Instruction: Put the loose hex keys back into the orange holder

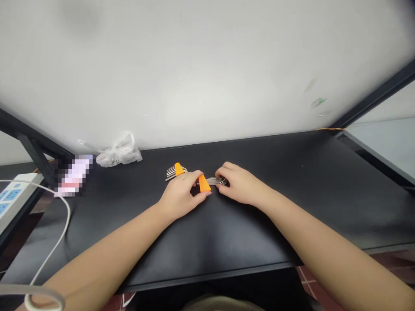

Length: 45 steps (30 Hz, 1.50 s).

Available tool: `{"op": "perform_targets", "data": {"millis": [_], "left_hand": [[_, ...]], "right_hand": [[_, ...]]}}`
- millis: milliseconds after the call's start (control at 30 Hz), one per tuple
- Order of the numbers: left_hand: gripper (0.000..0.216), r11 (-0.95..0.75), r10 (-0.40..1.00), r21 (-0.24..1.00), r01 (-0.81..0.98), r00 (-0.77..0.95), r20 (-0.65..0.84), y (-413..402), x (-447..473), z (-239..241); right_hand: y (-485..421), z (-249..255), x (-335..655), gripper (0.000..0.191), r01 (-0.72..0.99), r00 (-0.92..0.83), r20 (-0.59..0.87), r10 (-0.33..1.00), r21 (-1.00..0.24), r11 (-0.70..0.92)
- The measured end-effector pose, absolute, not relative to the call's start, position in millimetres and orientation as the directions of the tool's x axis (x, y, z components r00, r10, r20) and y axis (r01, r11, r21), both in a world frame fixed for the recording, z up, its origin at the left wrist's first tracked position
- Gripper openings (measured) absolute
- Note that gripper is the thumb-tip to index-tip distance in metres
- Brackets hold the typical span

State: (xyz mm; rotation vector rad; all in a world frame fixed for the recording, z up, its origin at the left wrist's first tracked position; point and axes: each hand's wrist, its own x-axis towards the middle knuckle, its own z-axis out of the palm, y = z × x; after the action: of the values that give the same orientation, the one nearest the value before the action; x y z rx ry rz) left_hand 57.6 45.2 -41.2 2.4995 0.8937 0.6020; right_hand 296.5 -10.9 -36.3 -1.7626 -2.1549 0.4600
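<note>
My left hand [180, 192] lies over a set of hex keys and grips its orange holder [204, 183] between thumb and fingers. A second orange piece [179, 169] shows beyond that hand, with several metal key ends [171, 172] poking out to its left. The hand hides whether the two orange pieces are joined. On the right side, several silver hex keys [214, 181] stick out of the holder. My right hand [238, 183] is closed around their bent ends, with thumb and fingers curled; its fingertips partly cover them.
Both hands work over a black table [259, 242] against a pale wall. A clear plastic bag [119, 151] lies at the back left, near a blurred-out object [74, 177]. A white power strip [14, 196] and a white cable [66, 220] are at the left.
</note>
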Motion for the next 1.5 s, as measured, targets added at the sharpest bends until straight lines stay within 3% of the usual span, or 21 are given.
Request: {"op": "perform_targets", "data": {"millis": [167, 333, 900, 1267, 1500], "left_hand": [[0.045, -0.671, 0.711, 0.524, 0.525, 0.655, 0.255, 46.0, 57.0, -40.9], [0.049, -0.647, 0.728, 0.557, 0.521, 0.639, 0.247, 46.8, 56.9, -44.3], [0.048, -0.64, 0.729, 0.555, 0.531, 0.648, 0.221, 49.4, 56.1, -46.2], [0.049, -0.613, 0.752, 0.567, 0.551, 0.627, 0.204, 49.1, 56.6, -46.1], [0.049, -0.611, 0.758, 0.56, 0.559, 0.617, 0.211, 50.1, 55.4, -46.4]], "right_hand": [[-6.8, -37.1, 306.3, 0.016, 0.922, -0.159, 0.1, 0.982, -0.34, 0.184], [-4.6, -39.9, 311.3, 0.011, 0.911, -0.221, 0.159, 0.962, -0.32, 0.262], [-4.8, -37.5, 302.7, 0.009, 0.947, -0.217, 0.099, 0.971, -0.221, 0.234], [-12.6, -26.7, 305.9, 0.012, 0.822, -0.283, 0.122, 0.951, -0.48, 0.306], [-16.1, -14.0, 310.3, 0.013, 0.772, -0.294, 0.188, 0.937, -0.532, 0.349]]}}
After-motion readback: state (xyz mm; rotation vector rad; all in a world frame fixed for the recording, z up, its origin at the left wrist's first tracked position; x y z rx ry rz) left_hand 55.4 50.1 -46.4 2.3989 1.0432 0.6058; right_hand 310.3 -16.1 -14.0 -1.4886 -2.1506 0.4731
